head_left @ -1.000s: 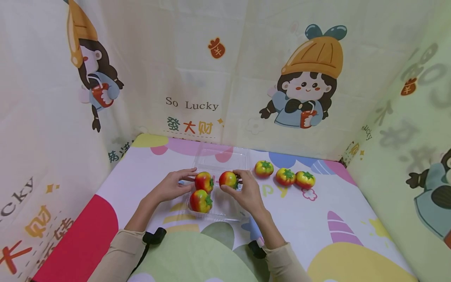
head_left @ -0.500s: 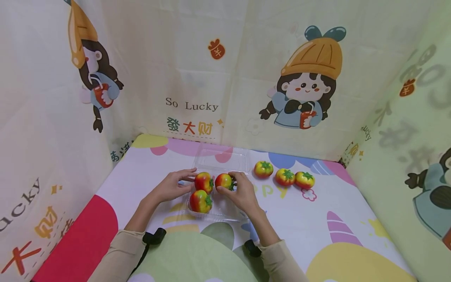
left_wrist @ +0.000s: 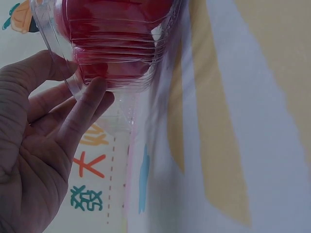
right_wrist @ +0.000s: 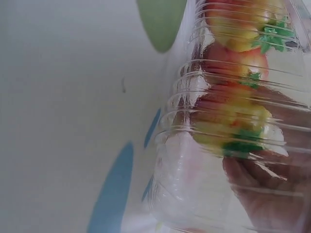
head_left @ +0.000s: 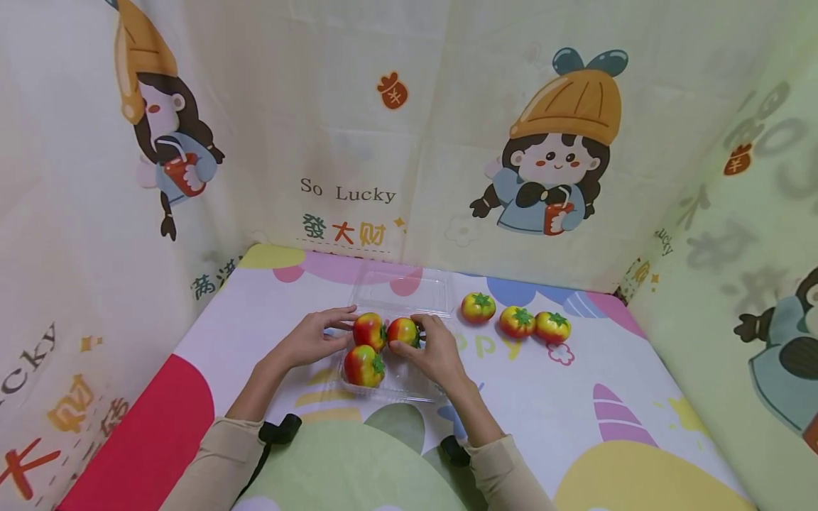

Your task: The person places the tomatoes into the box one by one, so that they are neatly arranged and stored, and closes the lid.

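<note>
A clear plastic box (head_left: 409,376) lies on the table with its lid (head_left: 402,291) folded back. Two red-and-yellow toy tomatoes with green leafy tops, a rear one (head_left: 368,331) and a front one (head_left: 364,365), sit along its left side. My left hand (head_left: 316,337) grips the box's left rim; the left wrist view has the rim (left_wrist: 48,29) between thumb and fingers. With thumb and fingers my right hand (head_left: 437,351) holds a third toy tomato (head_left: 403,331) inside the box, beside the rear one. Through the clear wall the right wrist view shows that held tomato (right_wrist: 228,116).
Three more toy tomatoes lie right of the box: one near the lid (head_left: 478,307), then two close together, a middle one (head_left: 517,322) and a right one (head_left: 552,327). A printed cloth (head_left: 511,419) covers the table. Printed curtains (head_left: 434,142) stand behind and at both sides.
My right hand has moved left with its toy tomato, bringing it close to the rear one in the box. My left hand has stayed at the box's left rim.
</note>
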A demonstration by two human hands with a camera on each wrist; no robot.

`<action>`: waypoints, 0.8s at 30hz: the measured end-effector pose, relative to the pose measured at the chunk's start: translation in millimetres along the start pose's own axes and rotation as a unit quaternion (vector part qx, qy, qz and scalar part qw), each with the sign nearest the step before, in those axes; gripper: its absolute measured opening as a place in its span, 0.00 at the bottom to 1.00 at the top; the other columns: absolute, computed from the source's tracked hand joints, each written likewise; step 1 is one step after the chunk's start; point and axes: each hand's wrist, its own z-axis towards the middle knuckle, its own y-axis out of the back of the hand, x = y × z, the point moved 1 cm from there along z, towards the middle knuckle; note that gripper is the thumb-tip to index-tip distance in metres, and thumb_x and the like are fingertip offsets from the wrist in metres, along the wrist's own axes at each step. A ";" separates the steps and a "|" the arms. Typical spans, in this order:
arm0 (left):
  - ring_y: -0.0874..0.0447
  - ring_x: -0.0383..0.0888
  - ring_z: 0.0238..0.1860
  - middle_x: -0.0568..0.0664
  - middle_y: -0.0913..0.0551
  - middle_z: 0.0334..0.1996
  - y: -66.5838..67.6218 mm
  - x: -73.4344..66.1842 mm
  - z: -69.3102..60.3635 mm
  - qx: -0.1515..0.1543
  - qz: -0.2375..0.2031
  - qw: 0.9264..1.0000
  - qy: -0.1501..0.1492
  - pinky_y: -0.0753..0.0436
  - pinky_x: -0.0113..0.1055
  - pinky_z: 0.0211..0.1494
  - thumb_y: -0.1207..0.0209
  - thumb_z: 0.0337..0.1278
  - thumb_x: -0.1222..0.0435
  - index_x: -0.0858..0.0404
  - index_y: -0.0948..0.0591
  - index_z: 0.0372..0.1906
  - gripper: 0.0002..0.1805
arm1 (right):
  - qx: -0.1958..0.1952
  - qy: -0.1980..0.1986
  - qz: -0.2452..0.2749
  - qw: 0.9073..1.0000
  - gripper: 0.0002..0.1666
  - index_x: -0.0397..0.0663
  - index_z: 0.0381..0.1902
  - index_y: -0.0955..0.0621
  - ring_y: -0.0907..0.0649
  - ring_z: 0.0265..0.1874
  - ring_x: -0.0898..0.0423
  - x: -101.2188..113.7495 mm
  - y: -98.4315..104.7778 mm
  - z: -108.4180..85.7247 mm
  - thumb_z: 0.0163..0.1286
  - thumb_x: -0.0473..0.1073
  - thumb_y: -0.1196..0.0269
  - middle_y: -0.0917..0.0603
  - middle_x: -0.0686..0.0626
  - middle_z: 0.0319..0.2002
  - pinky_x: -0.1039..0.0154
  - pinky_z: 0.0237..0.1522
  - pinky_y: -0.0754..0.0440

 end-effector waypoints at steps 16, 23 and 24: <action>0.15 0.57 0.58 0.62 0.26 0.70 0.4 1.7 -0.4 -0.001 0.002 1.000 -0.010 0.12 0.41 0.52 0.35 0.65 0.69 0.67 0.22 0.67 0.26 | -0.027 0.040 0.002 0.999 0.35 0.39 0.60 0.20 0.16 0.52 0.42 -6.4 4.2 -3.3 0.62 0.53 0.25 0.18 0.39 0.55 0.48 0.54 0.14; 0.15 0.57 0.58 0.62 0.26 0.70 -0.3 0.2 -0.5 0.001 -0.003 1.000 -0.007 0.12 0.41 0.52 0.35 0.65 0.69 0.67 0.22 0.67 0.26 | -0.024 0.046 -0.008 0.999 0.31 0.39 0.57 0.19 0.16 0.48 0.46 -4.5 3.2 -2.0 0.65 0.53 0.27 0.16 0.42 0.50 0.51 0.52 0.13; 0.16 0.58 0.59 0.63 0.26 0.70 -0.3 -0.1 -0.6 0.002 -0.003 1.000 -0.007 0.12 0.41 0.52 0.35 0.65 0.69 0.67 0.22 0.67 0.26 | -0.026 0.047 -0.009 0.998 0.30 0.39 0.57 0.19 0.16 0.47 0.47 -4.2 3.2 -1.7 0.65 0.53 0.27 0.15 0.42 0.49 0.51 0.52 0.13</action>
